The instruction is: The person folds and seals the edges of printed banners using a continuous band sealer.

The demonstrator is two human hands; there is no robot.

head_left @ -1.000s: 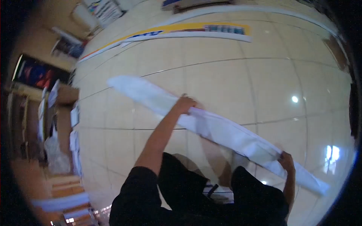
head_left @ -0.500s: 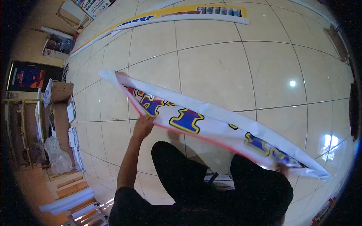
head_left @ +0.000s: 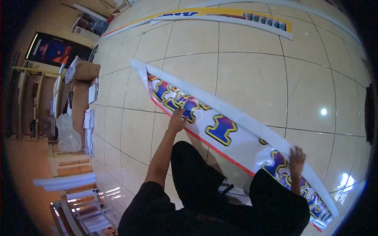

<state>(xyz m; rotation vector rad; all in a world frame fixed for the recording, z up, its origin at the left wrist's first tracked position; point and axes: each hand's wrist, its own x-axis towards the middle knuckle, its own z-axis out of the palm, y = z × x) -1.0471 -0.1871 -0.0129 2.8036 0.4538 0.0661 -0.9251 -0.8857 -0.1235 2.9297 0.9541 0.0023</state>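
A long white banner [head_left: 252, 147] with blue-purple letters outlined in yellow and a red lower edge lies slantwise on the tiled floor, its upper edge folded over as a white strip. My left hand [head_left: 178, 120] rests on the printed face near the lower edge, over a letter, with its fingers apart. Toward the right end, my right hand [head_left: 297, 157] lies on the white folded strip, fingers spread. The banner's left tip is folded into a white point.
Across the floor at the top lies a yellow and white banner [head_left: 232, 17]. Cardboard [head_left: 80, 94], a clear plastic bag [head_left: 69, 131] and wooden frames are along the left. Metal frames stand at the lower left.
My right hand has let go of the lower edge and moved up onto the white strip. My left hand has moved onto the print. The banner lies flatter, and the view has shifted.
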